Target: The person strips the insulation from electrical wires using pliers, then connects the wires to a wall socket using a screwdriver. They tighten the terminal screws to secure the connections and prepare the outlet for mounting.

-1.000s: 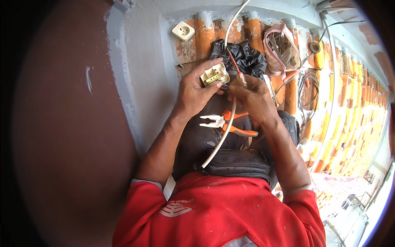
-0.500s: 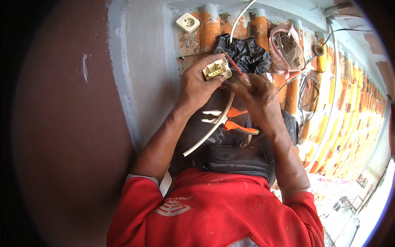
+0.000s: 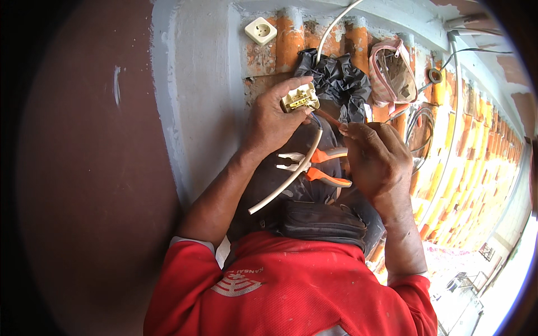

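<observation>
Head view: the socket base [image 3: 300, 97] is gripped along its edge by the left hand [image 3: 269, 119], thumb below and fingers above, with its contact side turned up and its longer visible side slanted roughly from 8 to 2 o'clock. A red-shafted screwdriver [image 3: 328, 116] is clamped by the handle in the closed fingers of the right hand [image 3: 381, 154]. From that hand the socket base lies at about 10 o'clock, and the shaft is aimed along much the same line, from 4 toward 10 o'clock, its end brought up to the base's lower right corner; whether a screw is met there cannot be told. The left hand, being in contact, is the nearer one; the right is kept apart by the shaft's length. From the same corner a blue wire [image 3: 317, 120] is led down into a white cable [image 3: 293, 177], which is draped toward 7 o'clock across the combination pliers [image 3: 322, 176]. A square socket faceplate [image 3: 261, 31] is seen at 11 o'clock from the base, and a crumpled black plastic bag [image 3: 343, 78] at 2 o'clock.
</observation>
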`<control>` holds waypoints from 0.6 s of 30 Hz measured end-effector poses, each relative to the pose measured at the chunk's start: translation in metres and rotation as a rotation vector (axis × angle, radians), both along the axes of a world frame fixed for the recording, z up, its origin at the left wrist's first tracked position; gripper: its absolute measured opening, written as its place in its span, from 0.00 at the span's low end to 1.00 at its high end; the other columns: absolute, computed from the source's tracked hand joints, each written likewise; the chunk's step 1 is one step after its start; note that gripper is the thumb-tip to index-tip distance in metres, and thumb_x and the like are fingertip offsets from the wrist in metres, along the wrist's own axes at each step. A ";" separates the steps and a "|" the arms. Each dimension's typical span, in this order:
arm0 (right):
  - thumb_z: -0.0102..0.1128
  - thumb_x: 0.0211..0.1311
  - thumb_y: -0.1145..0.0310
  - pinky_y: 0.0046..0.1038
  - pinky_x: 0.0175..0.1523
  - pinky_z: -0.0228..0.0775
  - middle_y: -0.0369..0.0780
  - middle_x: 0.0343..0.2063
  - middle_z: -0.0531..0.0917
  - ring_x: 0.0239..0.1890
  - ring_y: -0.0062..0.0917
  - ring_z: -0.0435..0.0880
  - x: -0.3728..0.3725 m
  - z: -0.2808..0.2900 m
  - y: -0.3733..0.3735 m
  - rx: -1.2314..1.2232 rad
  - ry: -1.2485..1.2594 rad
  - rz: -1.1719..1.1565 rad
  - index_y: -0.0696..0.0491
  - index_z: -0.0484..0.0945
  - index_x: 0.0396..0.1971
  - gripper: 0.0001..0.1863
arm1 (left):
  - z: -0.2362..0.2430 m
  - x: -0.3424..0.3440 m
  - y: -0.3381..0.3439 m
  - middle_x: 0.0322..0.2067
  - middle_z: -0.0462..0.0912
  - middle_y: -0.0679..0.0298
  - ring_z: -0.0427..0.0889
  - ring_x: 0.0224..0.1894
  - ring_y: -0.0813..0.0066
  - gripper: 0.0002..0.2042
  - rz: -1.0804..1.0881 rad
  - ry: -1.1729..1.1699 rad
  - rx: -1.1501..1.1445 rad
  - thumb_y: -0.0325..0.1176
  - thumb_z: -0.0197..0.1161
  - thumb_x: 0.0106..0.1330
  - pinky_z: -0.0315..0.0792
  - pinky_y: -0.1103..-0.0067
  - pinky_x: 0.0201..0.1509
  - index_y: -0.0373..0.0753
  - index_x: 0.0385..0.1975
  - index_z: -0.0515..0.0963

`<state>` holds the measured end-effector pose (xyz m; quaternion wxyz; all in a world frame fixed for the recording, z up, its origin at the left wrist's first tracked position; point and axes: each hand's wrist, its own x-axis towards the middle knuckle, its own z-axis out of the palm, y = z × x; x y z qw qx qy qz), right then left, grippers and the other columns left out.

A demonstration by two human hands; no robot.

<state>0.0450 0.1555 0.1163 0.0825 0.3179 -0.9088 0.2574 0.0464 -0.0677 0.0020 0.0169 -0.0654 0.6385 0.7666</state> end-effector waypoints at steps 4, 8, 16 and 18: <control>0.75 0.62 0.78 0.40 0.43 0.83 0.39 0.37 0.86 0.39 0.38 0.88 -0.001 0.000 -0.001 0.036 0.016 0.023 0.51 0.87 0.47 0.14 | -0.003 0.000 0.000 0.50 0.90 0.60 0.92 0.44 0.78 0.26 -0.001 0.011 0.008 0.15 0.67 0.73 0.90 0.80 0.49 0.36 0.71 0.80; 0.74 0.62 0.78 0.40 0.43 0.83 0.39 0.37 0.86 0.39 0.38 0.88 -0.001 -0.001 0.000 0.042 0.032 0.030 0.51 0.87 0.47 0.14 | -0.004 0.000 0.000 0.50 0.90 0.60 0.92 0.45 0.78 0.26 -0.003 0.020 -0.004 0.15 0.67 0.73 0.90 0.80 0.50 0.37 0.71 0.80; 0.72 0.54 0.72 0.37 0.45 0.80 0.37 0.43 0.83 0.45 0.34 0.83 -0.005 0.020 -0.007 0.227 0.123 0.126 0.51 0.87 0.47 0.18 | 0.002 0.002 0.002 0.50 0.90 0.60 0.91 0.44 0.79 0.26 0.003 0.049 -0.050 0.15 0.67 0.73 0.88 0.81 0.49 0.37 0.71 0.81; 0.70 0.54 0.70 0.37 0.46 0.79 0.38 0.43 0.82 0.46 0.34 0.82 -0.006 0.027 -0.011 0.267 0.125 0.161 0.52 0.86 0.47 0.18 | 0.005 0.002 0.003 0.51 0.90 0.61 0.90 0.45 0.80 0.26 -0.004 0.048 -0.086 0.15 0.67 0.73 0.89 0.81 0.50 0.37 0.71 0.81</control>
